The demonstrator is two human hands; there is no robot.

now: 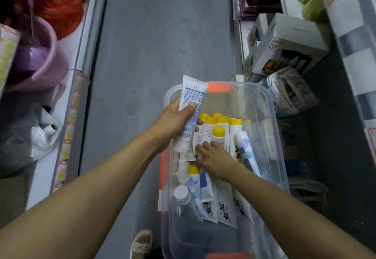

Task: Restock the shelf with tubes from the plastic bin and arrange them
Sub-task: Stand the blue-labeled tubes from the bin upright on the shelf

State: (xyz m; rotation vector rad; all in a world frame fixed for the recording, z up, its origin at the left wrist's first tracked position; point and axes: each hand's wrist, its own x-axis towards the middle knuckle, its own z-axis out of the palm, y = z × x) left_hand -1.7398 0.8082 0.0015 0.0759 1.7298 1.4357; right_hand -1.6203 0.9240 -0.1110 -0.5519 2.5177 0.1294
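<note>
The left hand [175, 120] grips a white tube [190, 114] with blue print, thumb across its front, holding it up over the far left corner of the clear plastic bin [270, 104]. The right hand [215, 159] reaches down into the bin, its fingers spread and lying on the yellow-capped tubes [218, 134] packed there; whether it has hold of one I cannot tell. The bin sits on the grey floor [162, 34] between shelves, just beside boxes [289, 42] on the right.

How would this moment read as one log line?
left hand: grips white tube | right hand: reaching among tubes | clear bin: part full
</note>
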